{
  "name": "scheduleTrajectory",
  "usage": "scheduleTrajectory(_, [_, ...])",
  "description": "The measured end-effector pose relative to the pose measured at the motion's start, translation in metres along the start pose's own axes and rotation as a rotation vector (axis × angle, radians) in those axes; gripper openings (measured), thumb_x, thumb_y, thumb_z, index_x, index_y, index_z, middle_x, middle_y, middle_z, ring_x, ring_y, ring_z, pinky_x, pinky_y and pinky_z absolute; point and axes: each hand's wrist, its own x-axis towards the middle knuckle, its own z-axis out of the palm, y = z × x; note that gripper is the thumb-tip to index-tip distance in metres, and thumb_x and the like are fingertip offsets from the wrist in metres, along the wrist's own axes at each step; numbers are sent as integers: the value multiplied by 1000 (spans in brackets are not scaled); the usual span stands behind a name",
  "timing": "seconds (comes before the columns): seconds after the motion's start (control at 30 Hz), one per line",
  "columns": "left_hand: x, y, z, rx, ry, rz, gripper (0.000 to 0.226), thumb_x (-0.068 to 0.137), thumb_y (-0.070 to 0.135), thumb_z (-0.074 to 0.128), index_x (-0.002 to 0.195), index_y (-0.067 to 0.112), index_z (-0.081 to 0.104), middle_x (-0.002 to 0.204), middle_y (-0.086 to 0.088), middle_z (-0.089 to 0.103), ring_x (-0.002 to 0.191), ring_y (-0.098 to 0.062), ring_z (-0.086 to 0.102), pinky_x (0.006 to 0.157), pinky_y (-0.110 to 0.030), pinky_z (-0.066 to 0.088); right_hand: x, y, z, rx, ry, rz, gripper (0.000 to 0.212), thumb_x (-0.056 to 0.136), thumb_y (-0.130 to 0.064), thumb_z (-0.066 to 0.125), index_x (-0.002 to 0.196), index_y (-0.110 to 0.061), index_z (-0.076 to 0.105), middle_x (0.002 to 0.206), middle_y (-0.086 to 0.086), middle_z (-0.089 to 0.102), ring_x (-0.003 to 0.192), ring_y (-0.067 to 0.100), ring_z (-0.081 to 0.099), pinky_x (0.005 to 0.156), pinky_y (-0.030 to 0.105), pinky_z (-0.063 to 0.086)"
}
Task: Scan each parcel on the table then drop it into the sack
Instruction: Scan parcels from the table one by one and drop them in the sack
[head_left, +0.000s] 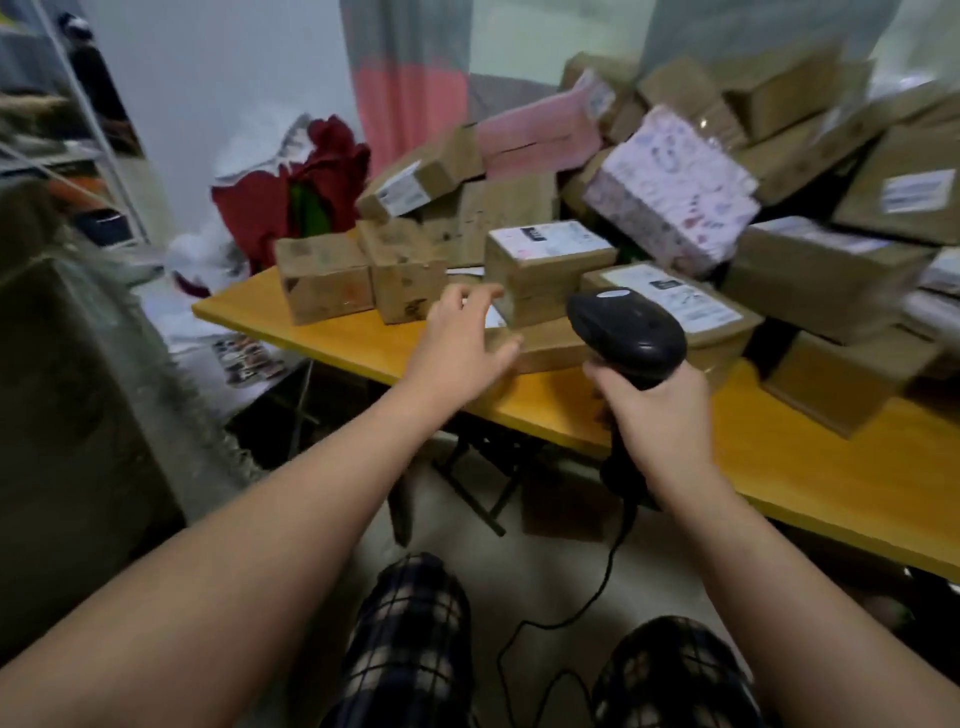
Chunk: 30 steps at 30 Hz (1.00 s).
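A small labelled parcel (545, 262) is stacked on a flat parcel (550, 349) near the front edge of the table (358, 340), toward its left corner. The left hand (462, 343) is held just beside it with fingers spread and nothing grasped; whether the fingertips touch it cannot be told. The scanner (623, 330) is gripped by its handle in the right hand (662, 415), with its head towards the parcels.

The parcel is best taken by its sides, so that the white label on top is left uncovered and can be turned squarely to the scanner.

What is judged to be the sack (88, 374) stands off the table's left end. It is blurred, and its contents cannot be made out.
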Motion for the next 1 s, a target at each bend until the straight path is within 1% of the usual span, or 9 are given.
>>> scheduleTrajectory(0.13, [55, 20, 12, 115, -35, -14, 74, 86, 47, 64, 146, 23, 28, 151, -13, 20, 137, -33, 27, 112, -44, 29, 24, -3, -15, -27, 1, 10, 31, 74, -28, 77, 102, -14, 71, 91, 7, 73, 89, 27, 68, 82, 44, 55])
scheduleTrajectory(0.27, [100, 19, 12, 270, -145, 0, 84, 84, 57, 61, 151, 30, 19, 159, -17, 3, 145, -37, 7, 116, -47, 17, 42, -8, -15, -5, 0, 8, 21, 77, -22, 75, 97, -16, 69, 86, 3, 70, 86, 20, 66, 77, 35, 53])
scheduleTrajectory(0.37, [121, 14, 10, 352, -264, -22, 85, 80, 64, 59, 151, 35, 20, 155, -21, 16, 142, -40, 15, 116, -49, 19, 53, -8, -9, 13, -30, 20, 23, 75, -27, 74, 92, -13, 70, 83, 6, 71, 84, 25, 67, 81, 45, 55])
scheduleTrajectory(0.47, [118, 14, 4, 191, -247, -31, 74, 79, 49, 67, 144, 31, 35, 138, -16, 33, 125, -37, 38, 103, -43, 37, 59, -5, -5, 30, -39, 39, 33, 69, -39, 72, 91, -15, 71, 82, 6, 72, 84, 26, 68, 81, 51, 55])
scheduleTrajectory(0.63, [77, 14, 0, 13, 59, -6, 70, 75, 39, 75, 136, 28, 41, 133, -12, 27, 126, -33, 29, 103, -37, 32, 54, -6, -3, 126, 2, 60, 60, 52, -60, 66, 98, -22, 69, 89, 3, 73, 90, 24, 68, 84, 51, 55])
scheduleTrajectory(0.73, [43, 16, -1, -158, 217, -50, 76, 74, 38, 77, 138, 25, 38, 131, -9, 25, 126, -26, 26, 100, -25, 26, 46, -10, -2, 196, 18, 18, 41, 67, -48, 77, 102, -28, 66, 97, -3, 72, 96, 16, 67, 90, 47, 54])
scheduleTrajectory(0.8, [20, 21, 3, -222, 241, -57, 82, 73, 38, 78, 140, 25, 34, 126, -3, 23, 122, -19, 24, 99, -21, 22, 38, -15, 3, 275, -2, -18, 26, 74, -38, 79, 96, -34, 67, 97, -8, 72, 97, 8, 66, 92, 44, 53])
scheduleTrajectory(0.9, [-4, 23, 10, -314, 222, -65, 93, 69, 37, 81, 144, 22, 28, 121, 3, 18, 122, -13, 22, 102, -17, 19, 27, -23, 12, 424, -8, -38, 30, 67, -40, 82, 95, -36, 70, 104, -7, 73, 103, 10, 67, 94, 48, 53])
scheduleTrajectory(1.0, [-18, 17, 7, -388, 68, 29, 92, 63, 53, 77, 138, 29, 31, 125, 5, 19, 131, -16, 26, 109, -23, 26, 21, -24, 17, 507, -27, -64, 31, 75, -17, 82, 100, -29, 68, 107, -1, 72, 104, 12, 67, 96, 42, 53])
